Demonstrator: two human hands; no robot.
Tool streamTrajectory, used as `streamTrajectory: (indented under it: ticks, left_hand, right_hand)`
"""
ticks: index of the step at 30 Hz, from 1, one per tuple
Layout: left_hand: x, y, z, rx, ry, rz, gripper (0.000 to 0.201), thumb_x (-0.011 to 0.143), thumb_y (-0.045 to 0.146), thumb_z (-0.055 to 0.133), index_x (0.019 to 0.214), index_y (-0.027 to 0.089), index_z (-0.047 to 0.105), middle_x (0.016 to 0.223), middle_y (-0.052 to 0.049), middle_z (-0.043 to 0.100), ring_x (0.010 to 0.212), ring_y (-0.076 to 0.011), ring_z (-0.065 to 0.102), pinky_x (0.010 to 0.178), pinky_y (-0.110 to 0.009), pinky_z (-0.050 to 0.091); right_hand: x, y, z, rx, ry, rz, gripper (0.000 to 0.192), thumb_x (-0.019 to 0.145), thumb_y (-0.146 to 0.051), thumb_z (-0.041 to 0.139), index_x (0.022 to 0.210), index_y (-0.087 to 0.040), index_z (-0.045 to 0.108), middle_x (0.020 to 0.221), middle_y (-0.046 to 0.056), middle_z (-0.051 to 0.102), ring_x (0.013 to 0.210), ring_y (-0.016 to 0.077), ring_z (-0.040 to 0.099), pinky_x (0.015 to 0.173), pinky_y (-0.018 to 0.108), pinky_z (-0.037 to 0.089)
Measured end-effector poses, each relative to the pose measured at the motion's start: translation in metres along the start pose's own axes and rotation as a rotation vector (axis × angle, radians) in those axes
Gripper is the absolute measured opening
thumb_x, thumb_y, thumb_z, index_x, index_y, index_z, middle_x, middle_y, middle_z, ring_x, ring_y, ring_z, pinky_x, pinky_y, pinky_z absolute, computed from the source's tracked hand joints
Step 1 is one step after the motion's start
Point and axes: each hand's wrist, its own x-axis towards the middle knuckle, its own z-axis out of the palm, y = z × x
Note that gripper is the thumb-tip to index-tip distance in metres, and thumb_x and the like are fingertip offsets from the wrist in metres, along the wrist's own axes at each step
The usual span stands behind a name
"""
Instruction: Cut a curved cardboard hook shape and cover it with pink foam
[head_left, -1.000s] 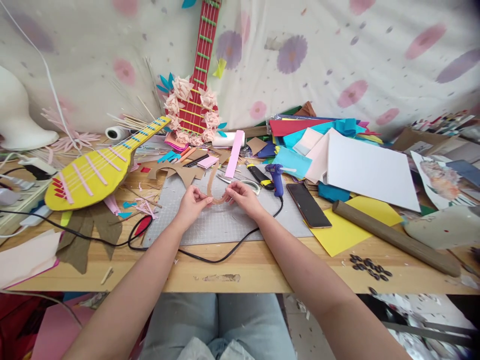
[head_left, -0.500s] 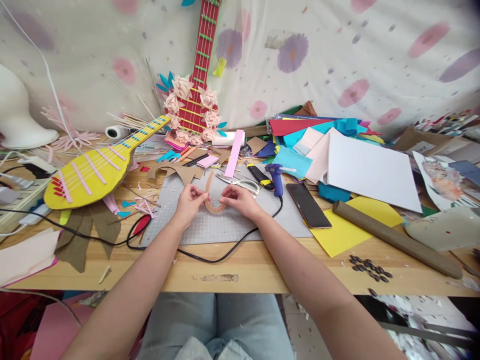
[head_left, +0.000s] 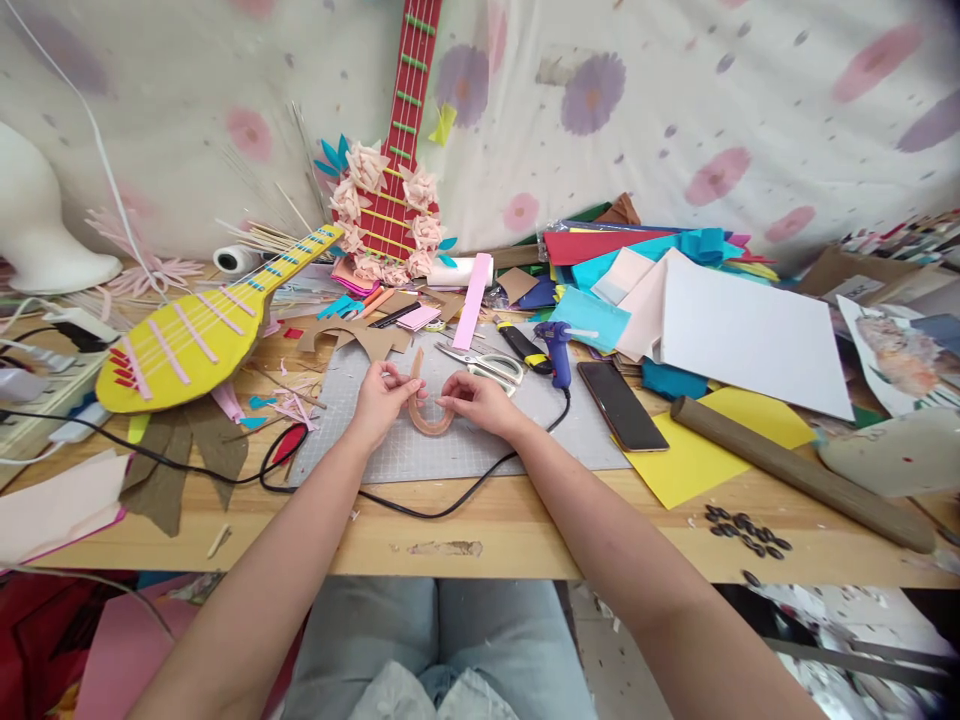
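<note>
Between my two hands a narrow tan strip (head_left: 431, 425), which looks like paper or thin card, bends into a U over the grey cutting mat (head_left: 337, 455). My left hand (head_left: 384, 405) pinches its left arm, and the free end sticks up past the fingers. My right hand (head_left: 476, 403) pinches the other end, partly covering it. Just beyond the right hand lie scissors (head_left: 487, 366) with white handles. A blue glue gun (head_left: 556, 355) rests on the right side of the mat, its black cord looping past the front edge.
A yellow paper lute (head_left: 176, 350) lies at the left, and a red flowered instrument (head_left: 386, 215) leans at the back. To the right are a phone (head_left: 622, 405), a brown tube (head_left: 795, 470), white board (head_left: 750, 335) and small dark seeds (head_left: 746, 530). A pink strip (head_left: 472, 300) lies behind the scissors.
The tan strip's curve has opened somewhat wider and now faces the camera more. Both hands keep their pinch in nearly the same place. The whole view has shifted slightly.
</note>
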Motion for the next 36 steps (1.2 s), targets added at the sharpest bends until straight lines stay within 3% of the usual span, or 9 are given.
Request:
streamTrajectory:
  ticks: [7, 12, 17, 21, 24, 27, 31, 36]
  left_hand:
    - [-0.002, 0.003, -0.001, 0.018, -0.038, -0.025, 0.048, 0.059, 0.022, 0.07, 0.094, 0.019, 0.038, 0.078, -0.003, 0.066, 0.064, -0.0178, 0.066, 0.055, -0.029, 0.052]
    - [-0.004, 0.004, 0.002, 0.06, -0.161, -0.071, 0.063, 0.058, 0.022, 0.071, 0.11, 0.022, 0.037, 0.103, -0.009, 0.064, 0.059, -0.0167, 0.065, 0.05, -0.028, 0.051]
    - [-0.007, 0.001, 0.01, 0.138, -0.284, -0.171, 0.066, 0.055, 0.022, 0.074, 0.111, 0.02, 0.04, 0.079, -0.004, 0.068, 0.053, -0.017, 0.064, 0.046, -0.025, 0.049]
    - [-0.007, 0.001, 0.013, 0.182, -0.266, -0.17, 0.059, 0.058, 0.024, 0.072, 0.109, 0.019, 0.042, 0.069, -0.002, 0.067, 0.048, -0.0143, 0.062, 0.041, -0.02, 0.044]
    - [-0.005, 0.002, 0.008, 0.191, -0.29, -0.16, 0.05, 0.059, 0.025, 0.071, 0.103, 0.017, 0.047, 0.067, -0.002, 0.066, 0.046, -0.0126, 0.059, 0.042, -0.022, 0.045]
    - [0.004, -0.001, -0.002, 0.179, -0.183, -0.091, 0.039, 0.059, 0.024, 0.069, 0.094, 0.016, 0.051, 0.068, -0.001, 0.065, 0.048, -0.0137, 0.06, 0.046, -0.026, 0.048]
    - [0.021, -0.008, -0.017, 0.236, 0.098, 0.12, 0.034, 0.062, 0.021, 0.066, 0.092, 0.018, 0.051, 0.071, 0.0, 0.062, 0.05, -0.0128, 0.06, 0.052, -0.027, 0.048]
    - [0.039, -0.011, -0.017, 0.383, 0.105, 0.263, 0.033, 0.061, 0.013, 0.064, 0.092, 0.018, 0.055, 0.094, -0.007, 0.062, 0.089, -0.0182, 0.061, 0.084, -0.036, 0.045]
  right_hand:
    - [0.002, 0.001, 0.001, -0.039, 0.076, 0.014, 0.02, 0.074, -0.039, 0.055, 0.072, -0.019, 0.054, 0.06, -0.002, 0.056, 0.052, 0.0093, 0.047, 0.053, 0.024, 0.037]
    - [0.009, 0.005, 0.009, -0.013, 0.317, 0.058, 0.02, 0.074, -0.039, 0.054, 0.082, -0.02, 0.054, 0.073, 0.0, 0.059, 0.061, 0.0109, 0.052, 0.058, 0.026, 0.041]
    - [0.015, 0.002, 0.014, 0.142, 0.299, 0.133, 0.024, 0.074, -0.039, 0.054, 0.088, -0.021, 0.049, 0.062, -0.003, 0.054, 0.055, 0.0108, 0.051, 0.055, 0.025, 0.04]
    - [0.015, -0.001, 0.012, 0.171, 0.432, 0.126, 0.023, 0.072, -0.03, 0.054, 0.09, -0.021, 0.043, 0.055, -0.008, 0.044, 0.049, 0.0092, 0.044, 0.05, 0.023, 0.037]
    - [0.016, 0.0, 0.007, 0.239, 0.511, 0.14, 0.022, 0.075, -0.035, 0.051, 0.088, -0.022, 0.04, 0.057, -0.007, 0.044, 0.047, 0.0085, 0.043, 0.048, 0.022, 0.036]
    - [0.015, 0.005, -0.005, 0.205, 0.6, 0.184, 0.025, 0.078, -0.044, 0.045, 0.089, -0.022, 0.04, 0.062, -0.005, 0.048, 0.052, 0.0097, 0.047, 0.05, 0.023, 0.038]
    - [0.01, 0.013, -0.024, -0.205, 0.65, 0.237, 0.024, 0.077, -0.042, 0.048, 0.088, -0.021, 0.046, 0.072, 0.0, 0.055, 0.067, 0.014, 0.052, 0.062, 0.028, 0.04]
    - [0.005, 0.018, -0.03, -0.487, 0.539, 0.214, 0.011, 0.074, -0.026, 0.051, 0.083, -0.02, 0.053, 0.084, 0.004, 0.059, 0.083, 0.0198, 0.051, 0.074, 0.033, 0.039]
